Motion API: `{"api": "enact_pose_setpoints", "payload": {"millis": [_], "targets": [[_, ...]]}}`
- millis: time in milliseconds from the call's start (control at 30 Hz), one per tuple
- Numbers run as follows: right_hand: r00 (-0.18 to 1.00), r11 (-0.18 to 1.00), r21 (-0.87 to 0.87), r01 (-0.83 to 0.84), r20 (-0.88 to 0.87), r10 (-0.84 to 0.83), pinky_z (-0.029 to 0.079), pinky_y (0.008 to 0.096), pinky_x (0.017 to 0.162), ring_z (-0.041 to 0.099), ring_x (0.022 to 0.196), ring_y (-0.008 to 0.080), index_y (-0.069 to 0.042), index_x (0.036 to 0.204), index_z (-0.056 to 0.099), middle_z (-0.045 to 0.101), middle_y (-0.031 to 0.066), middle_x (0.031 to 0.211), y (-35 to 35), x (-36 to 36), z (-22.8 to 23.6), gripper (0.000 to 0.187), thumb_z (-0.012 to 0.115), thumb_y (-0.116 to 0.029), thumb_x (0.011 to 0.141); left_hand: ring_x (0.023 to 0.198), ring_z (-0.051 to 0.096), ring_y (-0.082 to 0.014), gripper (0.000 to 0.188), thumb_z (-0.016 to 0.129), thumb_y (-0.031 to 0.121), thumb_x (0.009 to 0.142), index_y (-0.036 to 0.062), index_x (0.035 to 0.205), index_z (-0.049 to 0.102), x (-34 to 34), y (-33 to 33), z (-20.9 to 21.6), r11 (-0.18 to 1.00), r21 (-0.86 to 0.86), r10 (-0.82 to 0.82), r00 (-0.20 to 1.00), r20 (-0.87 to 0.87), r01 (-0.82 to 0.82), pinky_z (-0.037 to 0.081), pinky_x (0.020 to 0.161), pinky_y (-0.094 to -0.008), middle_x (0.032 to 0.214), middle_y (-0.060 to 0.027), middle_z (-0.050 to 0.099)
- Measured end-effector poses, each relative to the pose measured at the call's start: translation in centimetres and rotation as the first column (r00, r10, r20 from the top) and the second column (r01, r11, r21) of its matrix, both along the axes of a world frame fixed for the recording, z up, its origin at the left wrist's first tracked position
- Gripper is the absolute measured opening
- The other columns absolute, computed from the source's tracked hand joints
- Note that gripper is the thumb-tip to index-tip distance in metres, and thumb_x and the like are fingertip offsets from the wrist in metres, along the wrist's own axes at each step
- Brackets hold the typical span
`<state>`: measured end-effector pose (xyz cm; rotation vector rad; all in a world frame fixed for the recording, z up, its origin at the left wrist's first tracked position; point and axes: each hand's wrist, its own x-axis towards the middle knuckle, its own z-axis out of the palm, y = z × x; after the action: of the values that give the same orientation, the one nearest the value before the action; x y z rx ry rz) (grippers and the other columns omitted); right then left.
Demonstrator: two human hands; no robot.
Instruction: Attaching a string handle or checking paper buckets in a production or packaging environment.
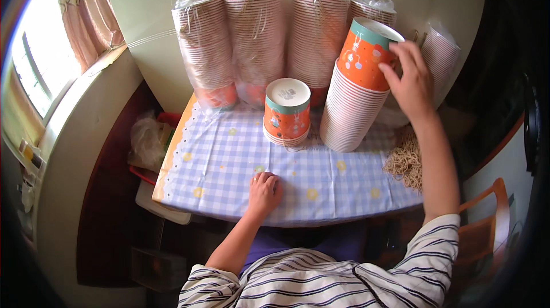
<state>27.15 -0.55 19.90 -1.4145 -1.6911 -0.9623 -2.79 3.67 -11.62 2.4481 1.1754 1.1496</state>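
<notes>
Near the front of the table, my left hand rests on the checked cloth with its fingers curled under; anything inside them is hidden. My right hand is raised at the right side of an orange and green paper cup, fingers apart; whether they touch it I cannot tell. That cup sits upside down on top of a tall, slightly leaning stack of nested paper cups. To its left stands a short stack of upside-down paper cups, with a white base on top.
Several tall cup stacks in clear plastic bags line the back of the table, and another bagged stack stands at the right. A heap of tan rubber bands lies at the right edge. A wooden chair is at the lower right.
</notes>
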Motion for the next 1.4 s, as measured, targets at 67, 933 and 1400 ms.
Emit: {"api": "enact_pose_setpoints", "payload": {"millis": [67,933,1400], "targets": [[0.997,0.997,-0.011,0.073,0.005,-0.073,0.05,0.0374,0.077,0.059,0.092,0.0312,-0.001,0.11,0.054,0.055,0.0125,0.108,0.9,0.8,1.8,0.04,0.07,-0.017,0.076,0.091,0.055,-0.0291,0.01,0.063,0.011,0.074,0.0076,0.083,0.064,0.1,-0.1,0.1,0.999,0.022,0.027,1.0,0.007,-0.027,0.041,0.082,-0.0407,0.092,-0.0073,0.061],[0.987,0.978,-0.155,0.139,-0.063,-0.151,0.047,0.0378,0.072,0.058,0.081,0.0315,0.001,0.086,0.055,0.057,0.0136,0.088,5.2,3.1,6.4,0.032,0.075,-0.009,0.063,0.089,0.056,-0.029,0.009,0.063,0.012,0.072,0.007,0.08,0.065,0.1,0.1,-0.3,0.999,0.033,0.016,0.999,0.038,-0.018,0.042,0.083,-0.0408,0.089,-0.0077,0.062],[0.802,0.937,0.329,-0.116,-0.526,0.284,0.038,0.0185,0.058,0.046,0.065,0.005,0.001,0.098,0.056,0.056,-0.0013,0.082,-10.0,3.2,6.3,0.022,0.067,-0.014,0.086,0.091,0.056,-0.0289,0.009,0.063,0.013,0.073,0.0078,0.081,0.065,-0.4,-0.2,-0.3,0.999,0.004,0.047,0.998,0.043,-0.047,0.041,0.086,-0.0409,0.089,-0.0068,0.062]]}}
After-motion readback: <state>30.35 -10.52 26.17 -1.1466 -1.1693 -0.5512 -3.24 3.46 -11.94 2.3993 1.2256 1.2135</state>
